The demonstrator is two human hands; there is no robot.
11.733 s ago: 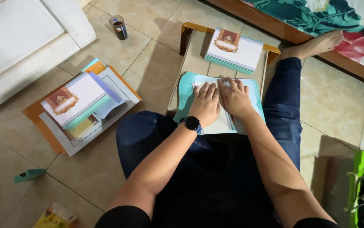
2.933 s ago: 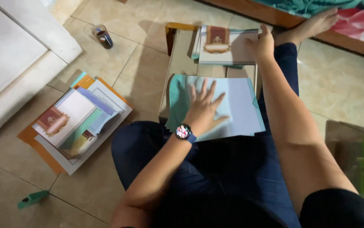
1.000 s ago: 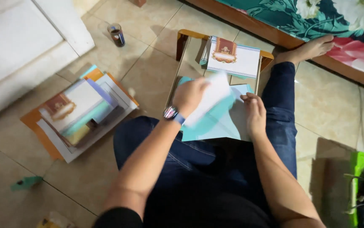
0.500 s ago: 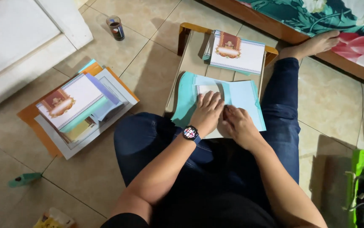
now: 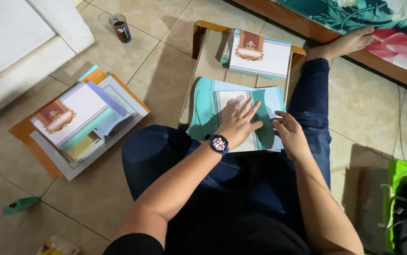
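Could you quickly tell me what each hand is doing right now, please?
Left hand: open, fingers spread, palm flat on the teal folder.
Right hand: loosely open, fingertips resting on the same folder's right part; grips nothing.

two hands (image 5: pixel 241 123), two paper stacks (image 5: pixel 78 125), one cup (image 5: pixel 120 27)

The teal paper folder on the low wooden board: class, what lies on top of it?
On the teal paper folder lies a white bordered sheet, pressed flat by the left hand; the right hand rests at its edge. The sheet's middle is covered by the hands.
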